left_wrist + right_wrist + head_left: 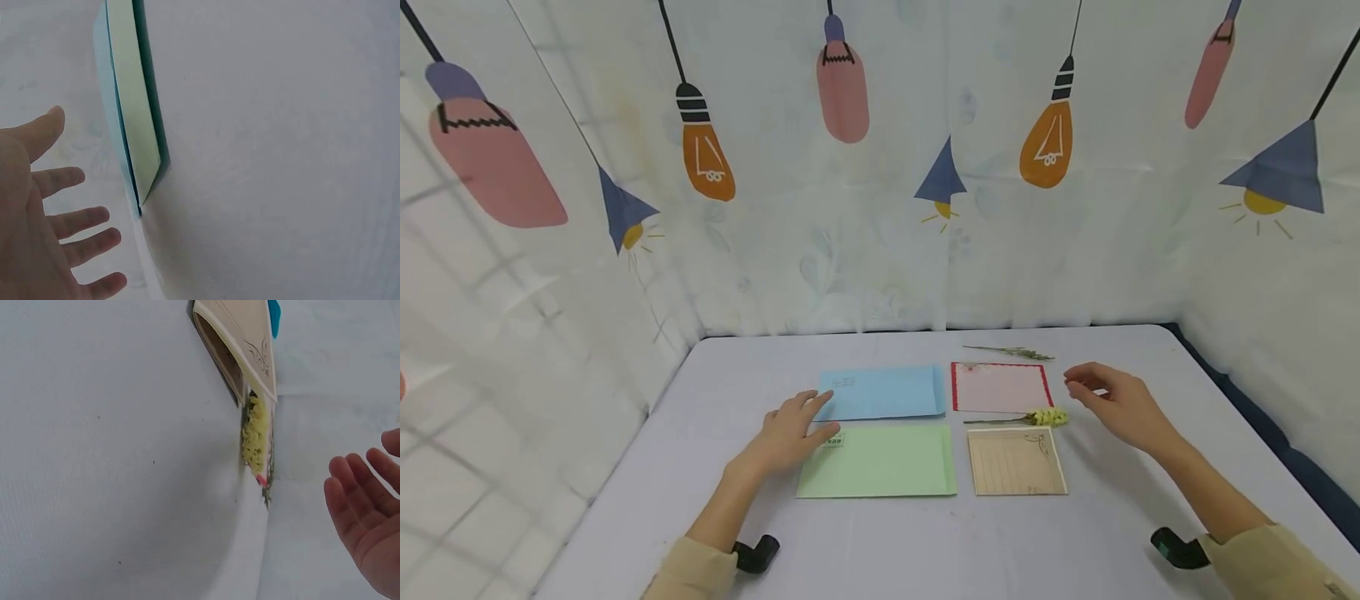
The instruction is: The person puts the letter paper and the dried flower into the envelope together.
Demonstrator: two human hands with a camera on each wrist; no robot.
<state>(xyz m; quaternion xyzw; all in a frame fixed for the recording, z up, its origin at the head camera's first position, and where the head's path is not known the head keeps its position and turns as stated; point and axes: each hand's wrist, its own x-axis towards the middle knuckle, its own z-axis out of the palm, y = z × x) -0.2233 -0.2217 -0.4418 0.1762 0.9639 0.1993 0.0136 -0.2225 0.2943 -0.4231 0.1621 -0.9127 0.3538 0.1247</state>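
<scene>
My left hand [788, 432], fingers spread, is by the left ends of a blue envelope [883, 393] and a green envelope [880, 467]. Nothing is held in it; in the left wrist view that hand [37, 212] appears apart from the envelopes. My right hand [1116, 402] is to the right of a pink card with a red border [1000, 387], its fingers loosely bent and empty. Between that card and a tan lined card [1017, 462] lies a yellow flower sprig [1048, 417]. The right wrist view shows the tan card [240, 337] folded, its front edge raised.
Behind the pink card lies a thin green sprig [1018, 352]. A white-covered table [880, 550] bears everything. Behind it hangs a pale curtain [880, 250] printed with lamps and bulbs. Black devices [758, 554] show at both wrists.
</scene>
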